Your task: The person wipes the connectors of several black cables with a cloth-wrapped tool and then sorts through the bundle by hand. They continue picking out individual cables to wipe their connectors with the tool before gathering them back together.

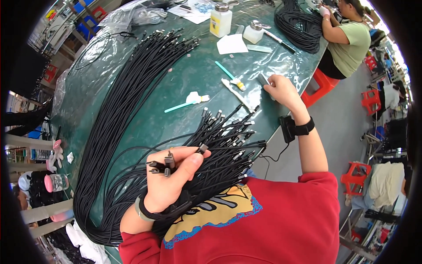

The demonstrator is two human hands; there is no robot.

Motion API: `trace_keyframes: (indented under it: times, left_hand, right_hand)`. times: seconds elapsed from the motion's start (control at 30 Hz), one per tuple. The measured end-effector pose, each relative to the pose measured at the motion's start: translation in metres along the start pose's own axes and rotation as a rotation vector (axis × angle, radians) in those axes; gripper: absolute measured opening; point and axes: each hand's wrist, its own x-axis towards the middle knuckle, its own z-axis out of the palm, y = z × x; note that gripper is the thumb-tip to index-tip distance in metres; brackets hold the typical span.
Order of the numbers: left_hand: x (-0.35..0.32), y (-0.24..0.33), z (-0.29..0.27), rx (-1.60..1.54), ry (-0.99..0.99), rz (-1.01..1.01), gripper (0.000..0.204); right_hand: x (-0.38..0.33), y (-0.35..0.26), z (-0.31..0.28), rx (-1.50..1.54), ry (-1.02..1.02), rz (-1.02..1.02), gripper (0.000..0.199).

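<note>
My left hand [169, 176] is closed around several black cables, with their plug ends [169, 162] poking out between the fingers. One cable's connector [202, 148] is pinched between thumb and forefinger. Beneath this hand lies a thick pile of black cables [224, 132] with metal-tipped plugs. Farther right, near the table edge, my right hand [282, 90] has its fingers curled on a small grey flat bar [263, 79]; the fingers partly hide it. To its left are a white pen-like tool [235, 93] and a green-handled brush [229, 75].
A long bundle of black cables [118, 101] curves along the table's left side. Another green-handled brush [180, 106] lies mid-table. Two bottles [220, 21] and a white paper [231, 44] stand or lie farther back. A co-worker [349, 39] sits at the far right by a coiled cable bundle [299, 28].
</note>
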Motion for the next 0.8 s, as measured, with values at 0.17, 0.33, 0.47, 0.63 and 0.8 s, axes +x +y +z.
trace_keyframes:
  times: [0.17, 0.33, 0.47, 0.63, 0.8]
  left_hand:
    - [0.000, -0.001, 0.002, 0.026, 0.019, -0.007, 0.015]
    - [-0.003, 0.001, 0.004, 0.045, 0.047, -0.012, 0.019]
    - [-0.004, -0.001, -0.004, 0.052, -0.016, -0.001, 0.014]
    - [-0.004, 0.000, 0.001, 0.248, -0.088, 0.142, 0.013]
    - [-0.006, -0.001, 0.008, 0.222, -0.086, 0.065, 0.012]
  right_hand:
    - [-0.043, -0.087, -0.021, 0.521, -0.047, -0.213, 0.018]
    - [-0.102, -0.143, -0.015, 0.946, -0.224, -0.548, 0.022]
    - [-0.105, -0.146, -0.008, 0.863, -0.173, -0.637, 0.023]
    - [-0.101, -0.153, -0.005, 0.820, -0.218, -0.594, 0.023]
    - [-0.076, -0.169, 0.006, 0.849, -0.171, -0.557, 0.021]
